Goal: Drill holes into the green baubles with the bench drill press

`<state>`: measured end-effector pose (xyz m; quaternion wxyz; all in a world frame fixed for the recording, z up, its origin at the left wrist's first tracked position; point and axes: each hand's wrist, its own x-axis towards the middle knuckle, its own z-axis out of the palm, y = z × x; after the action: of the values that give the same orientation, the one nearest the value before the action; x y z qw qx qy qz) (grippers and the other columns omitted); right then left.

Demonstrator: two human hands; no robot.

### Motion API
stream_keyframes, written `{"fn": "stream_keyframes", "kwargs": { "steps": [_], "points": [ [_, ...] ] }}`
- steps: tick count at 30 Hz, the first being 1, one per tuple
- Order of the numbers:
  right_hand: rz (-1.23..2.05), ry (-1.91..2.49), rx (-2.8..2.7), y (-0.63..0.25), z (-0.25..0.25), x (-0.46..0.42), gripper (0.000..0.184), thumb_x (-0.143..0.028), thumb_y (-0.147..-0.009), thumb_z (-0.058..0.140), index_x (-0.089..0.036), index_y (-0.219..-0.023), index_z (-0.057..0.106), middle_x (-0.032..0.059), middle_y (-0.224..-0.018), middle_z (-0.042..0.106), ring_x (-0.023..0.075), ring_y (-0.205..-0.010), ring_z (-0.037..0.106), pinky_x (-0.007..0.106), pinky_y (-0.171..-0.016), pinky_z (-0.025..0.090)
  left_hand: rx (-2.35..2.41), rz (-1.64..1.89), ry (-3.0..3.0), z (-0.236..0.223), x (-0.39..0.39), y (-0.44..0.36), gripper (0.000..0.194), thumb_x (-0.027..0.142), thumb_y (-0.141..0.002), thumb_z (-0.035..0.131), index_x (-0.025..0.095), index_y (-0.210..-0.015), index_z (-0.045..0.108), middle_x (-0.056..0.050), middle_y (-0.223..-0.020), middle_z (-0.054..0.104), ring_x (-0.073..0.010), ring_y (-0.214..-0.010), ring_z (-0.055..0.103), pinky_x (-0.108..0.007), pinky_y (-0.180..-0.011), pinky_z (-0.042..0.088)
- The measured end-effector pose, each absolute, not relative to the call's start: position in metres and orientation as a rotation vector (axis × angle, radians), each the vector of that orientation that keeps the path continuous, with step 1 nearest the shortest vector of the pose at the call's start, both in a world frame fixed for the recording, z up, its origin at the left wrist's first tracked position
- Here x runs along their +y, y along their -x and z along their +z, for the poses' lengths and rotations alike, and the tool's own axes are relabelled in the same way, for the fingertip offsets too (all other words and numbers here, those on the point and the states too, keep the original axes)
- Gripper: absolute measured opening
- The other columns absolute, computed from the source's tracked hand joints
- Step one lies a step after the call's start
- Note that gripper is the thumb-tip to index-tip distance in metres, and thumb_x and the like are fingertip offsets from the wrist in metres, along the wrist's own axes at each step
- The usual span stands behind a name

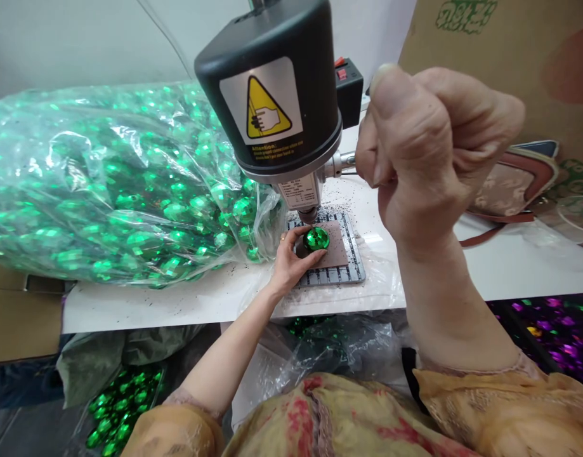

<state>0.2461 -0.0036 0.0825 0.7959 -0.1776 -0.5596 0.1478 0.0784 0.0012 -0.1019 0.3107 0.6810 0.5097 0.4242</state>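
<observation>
A shiny green faceted ball (316, 238) sits on the pinkish pad (339, 251) over the slotted metal base of a bench drill press (272, 82). My left hand (294, 257) is closed around the ball from the left, thumb in front and fingers behind. Just above the ball is the chuck (309, 216); whether they touch I cannot tell. My right hand (424, 133) makes a fist at the right of the machine, round the end of its feed lever (344, 164). The lever's grip is hidden inside the fist.
A big clear bag of green faceted balls (129, 197) lies left of the drill press. Dark shavings dot the white table (177, 311). Behind my right arm are a patterned bag (514, 181) and a cardboard box (462, 51). More green balls (122, 406) are below, left.
</observation>
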Motion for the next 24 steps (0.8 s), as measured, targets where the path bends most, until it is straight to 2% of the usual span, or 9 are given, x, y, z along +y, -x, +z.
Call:
{"fn": "stream_keyframes", "kwargs": {
  "steps": [5, 8, 12, 16, 20, 24],
  "points": [
    [0.318, 0.435, -1.195, -0.248, 0.077, -0.007, 0.053, -0.042, -0.090, 0.061, -0.017, -0.052, 0.031, -0.0047, -0.049, 0.027, 0.0027, -0.044, 0.032, 0.026, -0.049, 0.021, 1.257, 1.116, -1.724, -0.106, 0.002, -0.079, 0.058, 0.039, -0.070, 0.087, 0.021, -0.120, 0.064, -0.009, -0.117, 0.068, -0.0260, -0.113, 0.064, -0.042, -0.104, 0.048],
    [0.291, 0.397, -1.241, -0.250, 0.068, -0.008, 0.051, -0.033, -0.091, 0.061, -0.018, -0.051, 0.032, -0.0040, -0.048, 0.027, 0.0053, -0.043, 0.031, 0.029, -0.047, 0.020, 1.248, 1.114, -1.710, -0.106, 0.002, -0.079, 0.057, 0.039, -0.070, 0.088, 0.021, -0.119, 0.064, -0.009, -0.118, 0.068, -0.0269, -0.115, 0.063, -0.043, -0.106, 0.047],
    [0.187, 0.360, -1.279, -0.253, 0.058, -0.004, 0.053, -0.031, -0.093, 0.056, -0.019, -0.049, 0.029, -0.0027, -0.046, 0.031, 0.0072, -0.041, 0.028, 0.033, -0.046, 0.020, 1.245, 1.104, -1.720, -0.105, 0.001, -0.080, 0.057, 0.039, -0.072, 0.086, 0.022, -0.121, 0.063, -0.010, -0.121, 0.067, -0.0276, -0.117, 0.061, -0.044, -0.106, 0.045],
    [0.121, 0.289, -1.278, -0.252, 0.052, 0.000, 0.055, -0.024, -0.091, 0.057, -0.018, -0.049, 0.022, -0.0037, -0.044, 0.027, 0.0054, -0.040, 0.028, 0.031, -0.045, 0.018, 1.234, 1.112, -1.717, -0.104, 0.000, -0.080, 0.056, 0.039, -0.072, 0.086, 0.022, -0.120, 0.062, -0.010, -0.121, 0.067, -0.0275, -0.117, 0.061, -0.043, -0.106, 0.045],
    [0.113, 0.309, -1.264, -0.250, 0.045, 0.003, 0.056, -0.028, -0.089, 0.059, -0.019, -0.051, 0.019, -0.0042, -0.044, 0.024, 0.0051, -0.040, 0.027, 0.029, -0.043, 0.021, 1.227, 1.120, -1.733, -0.103, -0.001, -0.080, 0.055, 0.040, -0.073, 0.086, 0.022, -0.120, 0.063, -0.009, -0.119, 0.067, -0.0272, -0.117, 0.061, -0.042, -0.104, 0.045],
    [0.027, 0.224, -1.253, -0.250, 0.034, 0.007, 0.053, -0.019, -0.087, 0.058, -0.018, -0.053, 0.018, -0.0049, -0.045, 0.023, 0.0038, -0.040, 0.028, 0.026, -0.041, 0.022, 1.234, 1.126, -1.738, -0.104, 0.000, -0.080, 0.056, 0.041, -0.073, 0.085, 0.022, -0.120, 0.063, -0.009, -0.117, 0.066, -0.0265, -0.114, 0.061, -0.041, -0.102, 0.045]
  ]
}}
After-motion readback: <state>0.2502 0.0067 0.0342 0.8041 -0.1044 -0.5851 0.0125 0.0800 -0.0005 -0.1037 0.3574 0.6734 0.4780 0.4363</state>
